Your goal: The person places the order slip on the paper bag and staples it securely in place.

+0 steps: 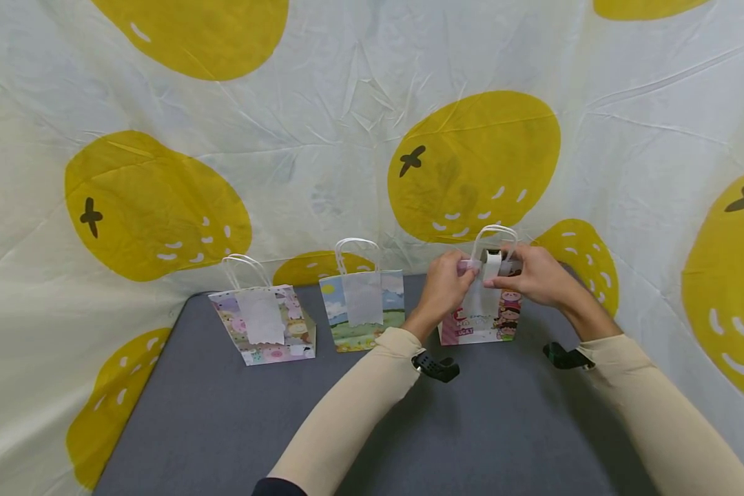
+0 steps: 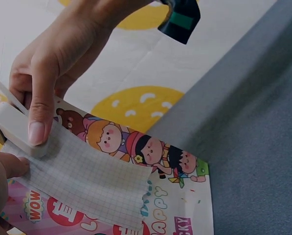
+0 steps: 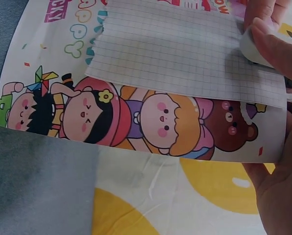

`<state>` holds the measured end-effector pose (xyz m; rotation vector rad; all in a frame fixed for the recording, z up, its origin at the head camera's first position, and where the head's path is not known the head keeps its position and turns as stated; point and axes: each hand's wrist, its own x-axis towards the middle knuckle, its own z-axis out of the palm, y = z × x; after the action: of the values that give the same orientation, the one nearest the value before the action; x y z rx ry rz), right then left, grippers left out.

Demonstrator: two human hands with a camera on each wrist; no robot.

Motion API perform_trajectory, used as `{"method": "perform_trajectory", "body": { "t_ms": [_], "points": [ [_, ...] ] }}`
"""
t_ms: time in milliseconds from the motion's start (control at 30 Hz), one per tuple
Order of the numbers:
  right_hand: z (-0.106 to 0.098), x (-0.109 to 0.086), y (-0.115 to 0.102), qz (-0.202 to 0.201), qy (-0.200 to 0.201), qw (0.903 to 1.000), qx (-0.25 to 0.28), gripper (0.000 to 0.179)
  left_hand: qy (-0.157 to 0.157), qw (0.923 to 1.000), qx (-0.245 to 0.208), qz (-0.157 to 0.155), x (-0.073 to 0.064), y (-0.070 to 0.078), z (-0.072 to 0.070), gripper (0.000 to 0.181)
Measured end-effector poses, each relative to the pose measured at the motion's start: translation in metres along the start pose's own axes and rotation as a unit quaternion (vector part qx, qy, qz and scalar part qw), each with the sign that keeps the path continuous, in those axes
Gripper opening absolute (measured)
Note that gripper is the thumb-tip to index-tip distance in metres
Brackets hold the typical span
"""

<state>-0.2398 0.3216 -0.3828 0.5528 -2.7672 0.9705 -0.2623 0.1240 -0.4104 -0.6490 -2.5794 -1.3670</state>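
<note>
On the right stands a paper gift bag [image 1: 508, 318] with cartoon children, white rope handles and pink stripes. A sheet of grid paper [image 2: 97, 171] lies flat against its front, one end at the bag's top edge. My left hand [image 1: 439, 288] pinches that top edge at its left part, thumb over the paper. My right hand [image 1: 538, 277] grips a small white stapler [image 1: 492, 267] that sits over the top edge between the handle's ends. The right thumb [image 2: 39, 112] presses on the stapler, and the right fingers are behind the bag.
Left of it stand a landscape-print bag [image 1: 393, 303] and an animal-print bag [image 1: 297, 317], each with white paper on its front. All three are on a grey table [image 1: 223, 427]. Behind it hangs a white cloth [image 1: 322, 179] with yellow fruit shapes.
</note>
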Motion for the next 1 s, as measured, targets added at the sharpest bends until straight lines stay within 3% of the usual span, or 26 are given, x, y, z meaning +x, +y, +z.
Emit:
{"method": "perform_trajectory", "body": {
  "t_ms": [367,700,833,1000],
  "points": [
    [0.009,-0.004,0.005,-0.019,0.042,0.9988,-0.018,0.038,-0.008,0.9999,0.008,0.006,0.002,-0.002,0.001,0.015],
    [0.014,-0.005,0.003,-0.038,0.084,0.9935,-0.067,0.036,-0.009,0.9997,0.019,0.01,0.002,-0.003,0.001,0.015],
    [0.014,-0.005,0.003,-0.039,0.079,0.9938,-0.067,0.036,-0.01,0.9998,0.013,0.011,0.002,-0.004,0.0,0.014],
    [0.006,-0.004,0.0,-0.034,0.033,0.9983,-0.035,0.042,-0.01,0.9997,0.021,0.012,0.002,-0.004,-0.001,0.013]
  ]
}}
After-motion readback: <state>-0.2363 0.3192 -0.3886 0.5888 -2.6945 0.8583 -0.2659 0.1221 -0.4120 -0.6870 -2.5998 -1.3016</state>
